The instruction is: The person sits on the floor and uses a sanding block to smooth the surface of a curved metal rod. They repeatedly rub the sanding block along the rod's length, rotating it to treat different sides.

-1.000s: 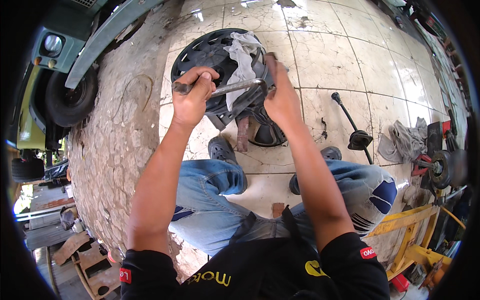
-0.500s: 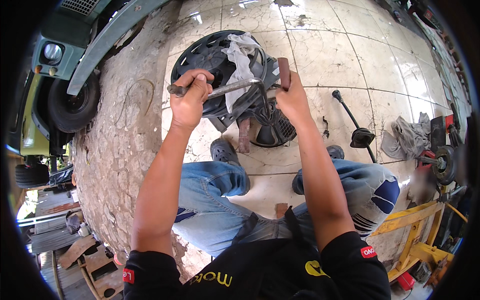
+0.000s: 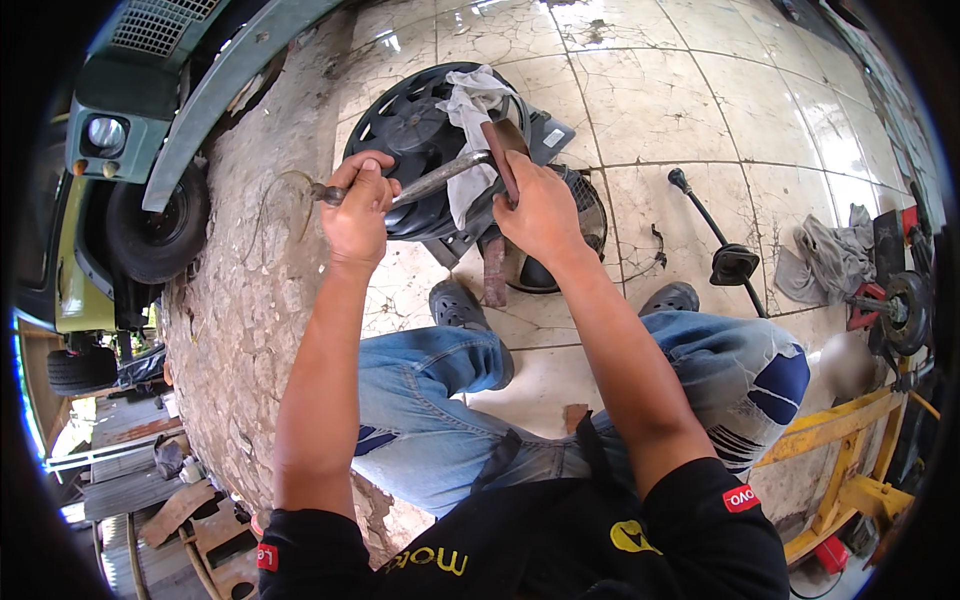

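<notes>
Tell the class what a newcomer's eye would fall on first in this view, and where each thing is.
First, near the centre, the left hand grips a metal bar and the right hand a reddish-brown strip. Just beyond, a pale cloth lies across a large black fan. At the upper left, a round headlight stands out on a vehicle.

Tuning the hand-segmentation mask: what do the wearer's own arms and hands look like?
Hands bare, no gloves or wristwear visible. Forearms uncovered, no cables on them. Short black sleeves, each with a small red patch bearing pale lettering.
</notes>
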The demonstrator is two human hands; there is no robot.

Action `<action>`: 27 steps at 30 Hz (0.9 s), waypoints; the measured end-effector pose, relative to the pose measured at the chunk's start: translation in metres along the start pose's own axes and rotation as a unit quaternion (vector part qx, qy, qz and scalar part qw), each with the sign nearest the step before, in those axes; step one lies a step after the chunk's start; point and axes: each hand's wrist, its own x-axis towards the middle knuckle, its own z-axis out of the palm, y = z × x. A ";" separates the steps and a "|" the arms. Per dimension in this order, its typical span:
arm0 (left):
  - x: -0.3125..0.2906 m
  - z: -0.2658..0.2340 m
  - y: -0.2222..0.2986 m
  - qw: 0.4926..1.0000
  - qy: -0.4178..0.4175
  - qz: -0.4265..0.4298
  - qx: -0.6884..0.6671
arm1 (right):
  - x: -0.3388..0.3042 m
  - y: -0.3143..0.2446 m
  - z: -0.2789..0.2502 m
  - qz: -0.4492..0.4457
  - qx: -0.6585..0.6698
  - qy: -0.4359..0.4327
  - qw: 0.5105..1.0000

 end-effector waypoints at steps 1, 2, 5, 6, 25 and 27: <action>-0.001 -0.001 0.001 1.000 -0.001 0.000 0.000 | 0.000 -0.002 0.000 -0.007 -0.010 0.002 1.000; -0.002 -0.001 0.001 1.000 -0.001 0.001 0.000 | 0.000 -0.003 0.001 -0.014 -0.019 0.005 1.000; -0.004 -0.002 0.002 1.000 -0.009 0.003 0.015 | 0.003 -0.004 0.001 -0.018 -0.052 0.007 0.998; -0.004 -0.003 0.002 1.000 -0.013 0.007 0.010 | 0.003 -0.004 0.002 -0.026 -0.054 0.018 0.998; 0.002 -0.001 0.003 0.999 -0.032 0.010 0.021 | 0.001 -0.001 0.010 -0.100 0.009 0.017 0.995; 0.002 -0.005 0.002 0.999 -0.030 -0.003 0.014 | 0.000 0.001 0.012 -0.099 0.000 0.019 0.995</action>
